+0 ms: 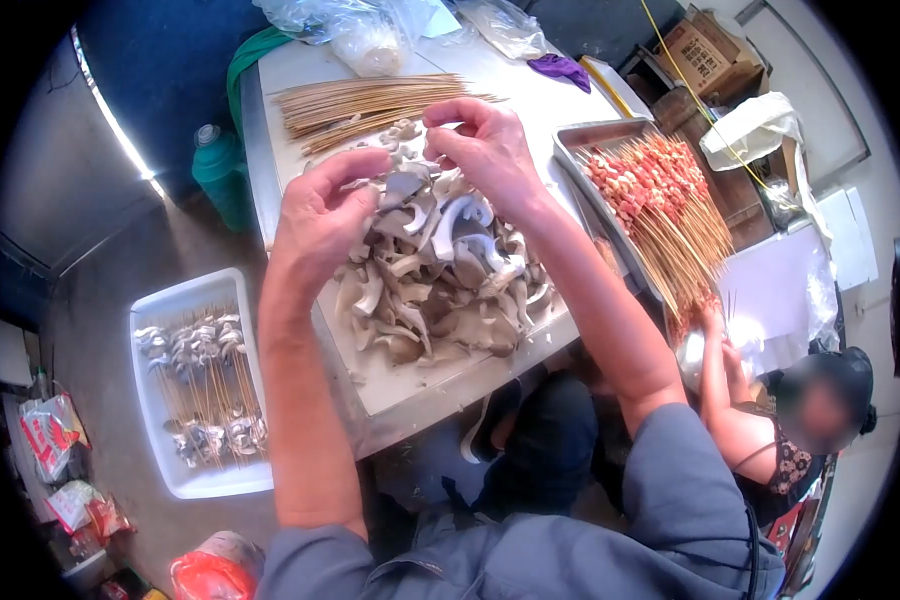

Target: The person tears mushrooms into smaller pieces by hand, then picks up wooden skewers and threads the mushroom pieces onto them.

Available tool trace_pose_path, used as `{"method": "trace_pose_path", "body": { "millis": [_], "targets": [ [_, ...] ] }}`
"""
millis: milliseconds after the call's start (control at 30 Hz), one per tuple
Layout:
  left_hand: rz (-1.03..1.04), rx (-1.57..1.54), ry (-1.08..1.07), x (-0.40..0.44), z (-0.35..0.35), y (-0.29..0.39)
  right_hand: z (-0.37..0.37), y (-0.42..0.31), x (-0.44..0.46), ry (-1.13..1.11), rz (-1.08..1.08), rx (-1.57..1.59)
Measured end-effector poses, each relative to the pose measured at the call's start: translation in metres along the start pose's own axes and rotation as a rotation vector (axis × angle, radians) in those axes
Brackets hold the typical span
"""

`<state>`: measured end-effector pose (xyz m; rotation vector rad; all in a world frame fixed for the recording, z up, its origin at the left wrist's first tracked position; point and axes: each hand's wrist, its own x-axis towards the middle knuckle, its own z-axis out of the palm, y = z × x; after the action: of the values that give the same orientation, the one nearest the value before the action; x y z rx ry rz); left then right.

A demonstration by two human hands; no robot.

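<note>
My left hand (325,205) hovers over the left side of a heap of grey-white oyster mushrooms (450,270) on the table. Its thumb and index finger are apart, and I see nothing held between them. Higher and to the right, my right hand (480,150) is above the back of the heap. Its fingers are bent, with a gap between thumb and index finger, and no held thing shows. Just behind both hands lies a bundle of bamboo skewers (370,100), with a few small mushroom pieces close by.
On the right, a metal tray (570,150) holds skewered red meat (650,180), and a co-worker's hand (710,320) is at its near end. A white tray (150,460) of mushroom skewers stands low on the left. Plastic bags (370,35) and a purple cloth (560,70) lie at the back.
</note>
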<state>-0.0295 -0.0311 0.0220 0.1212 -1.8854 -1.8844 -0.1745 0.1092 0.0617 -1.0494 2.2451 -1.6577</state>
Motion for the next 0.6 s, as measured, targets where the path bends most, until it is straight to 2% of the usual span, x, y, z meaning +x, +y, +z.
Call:
{"method": "trace_pose_path", "body": {
  "millis": [100, 167, 200, 300, 367, 400, 467, 533, 600],
  "targets": [
    [0.025, 0.079, 0.096, 0.003, -0.008, -0.006, -0.003, 0.011, 0.000, 0.048, -0.059, -0.052],
    [0.005, -0.074, 0.319, 0.006, -0.013, -0.015, -0.004, 0.015, 0.000, 0.065, -0.029, -0.075],
    [0.009, -0.075, 0.320, 0.007, -0.016, -0.018, -0.004, 0.017, 0.002, 0.065, -0.032, -0.077],
    [0.037, -0.222, 0.565, 0.010, -0.021, -0.021, -0.005, 0.028, 0.016, 0.075, -0.134, -0.178],
    [0.058, -0.270, 0.622, 0.011, -0.023, -0.017, -0.006, 0.035, 0.032, 0.064, -0.254, -0.399],
    [0.077, -0.316, 0.678, 0.011, -0.025, -0.016, -0.005, 0.038, 0.040, 0.061, -0.257, -0.399],
    [0.088, -0.357, 0.712, 0.011, -0.031, -0.017, -0.002, 0.045, 0.060, 0.016, -0.293, -0.655],
    [0.060, -0.448, 0.753, 0.009, -0.036, -0.014, 0.001, 0.059, 0.083, -0.042, -0.304, -0.696],
    [0.055, -0.481, 0.776, 0.008, -0.039, -0.010, 0.008, 0.065, 0.100, -0.080, -0.418, -0.861]
  ]
}}
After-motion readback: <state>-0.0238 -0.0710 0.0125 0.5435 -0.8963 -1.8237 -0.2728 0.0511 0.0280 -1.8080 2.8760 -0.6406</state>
